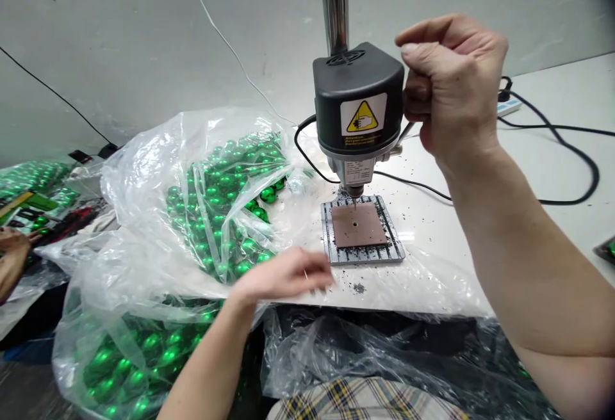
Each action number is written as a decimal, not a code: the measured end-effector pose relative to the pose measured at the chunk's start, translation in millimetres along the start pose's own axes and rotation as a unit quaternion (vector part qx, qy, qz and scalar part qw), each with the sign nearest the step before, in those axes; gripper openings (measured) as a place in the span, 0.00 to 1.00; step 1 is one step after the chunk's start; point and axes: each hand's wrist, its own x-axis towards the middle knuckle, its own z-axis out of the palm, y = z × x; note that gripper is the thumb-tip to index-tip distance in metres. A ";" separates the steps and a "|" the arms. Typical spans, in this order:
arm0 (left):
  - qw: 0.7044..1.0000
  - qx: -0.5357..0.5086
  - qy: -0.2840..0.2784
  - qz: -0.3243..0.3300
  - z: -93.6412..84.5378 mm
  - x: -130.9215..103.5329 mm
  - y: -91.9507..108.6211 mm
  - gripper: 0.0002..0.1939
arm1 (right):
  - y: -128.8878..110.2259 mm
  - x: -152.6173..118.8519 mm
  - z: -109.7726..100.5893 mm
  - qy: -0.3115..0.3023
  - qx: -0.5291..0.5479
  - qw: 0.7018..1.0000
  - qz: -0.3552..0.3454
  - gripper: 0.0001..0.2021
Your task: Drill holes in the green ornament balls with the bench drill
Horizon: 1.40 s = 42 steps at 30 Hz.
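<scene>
A black bench drill (360,96) with a yellow warning label stands on a steel column. Its bit points down at a brown square board (359,228) with a small hole, lying on a slotted metal base (396,250). My right hand (456,77) is closed at the drill's right side, its fingers curled round the lever. Left of and in front of the base is my left hand (291,274), blurred, fingers bent and pointing right; whether it holds something cannot be made out. Shiny green balls (218,209) lie in a clear plastic bag (144,151) to the left.
More green balls (144,362) fill a bag at the lower left. Another person's hand (12,253) is at the far left edge. Black cables (571,145) and a power strip (508,108) lie at right. Dark shavings (359,288) dot the white table (446,273).
</scene>
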 end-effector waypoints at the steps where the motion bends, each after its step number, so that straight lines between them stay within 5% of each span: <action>1: 0.993 0.047 0.100 -0.030 -23.7 5.5 -14.0 0.12 | -0.6 -0.5 0.3 0.002 0.001 1.000 0.004 0.18; 3: 0.934 0.169 0.289 -0.123 -61.7 22.7 -51.0 0.07 | -1.0 -0.6 0.8 0.003 0.002 1.000 0.008 0.18; 5: 0.868 0.218 0.390 -0.218 -86.8 41.7 -89.6 0.04 | -0.1 0.4 0.9 0.000 -0.002 1.000 0.005 0.18; 9: 0.863 0.178 0.400 -0.254 -108.6 62.8 -137.8 0.08 | 3.5 3.3 0.5 0.006 -0.004 1.000 0.003 0.20; 14: 0.880 0.114 0.408 -0.215 -109.2 58.2 -142.8 0.10 | 3.7 3.0 -0.7 -0.007 0.014 1.000 -0.008 0.19; 20: 0.842 -0.274 0.459 -0.068 -78.0 27.4 -87.9 0.28 | -0.4 0.0 0.8 -0.005 0.016 1.000 -0.011 0.19; 24: 0.834 -0.345 0.430 -0.035 -37.8 9.0 -39.4 0.26 | -0.2 -1.0 1.2 -0.002 0.015 1.000 -0.015 0.18; 27: 0.844 -0.360 0.396 -0.026 -2.1 12.8 -22.3 0.26 | -0.8 -1.1 0.7 -0.017 0.005 1.000 -0.019 0.17; 33: 0.868 -0.345 0.355 -0.035 48.3 63.0 -38.8 0.31 | -2.8 -0.7 0.3 -0.020 -0.040 0.999 -0.007 0.15; 42: 0.894 -0.172 0.409 -0.061 41.8 111.0 -67.6 0.28 | -0.4 0.8 -4.3 -0.051 -0.044 0.998 -0.010 0.09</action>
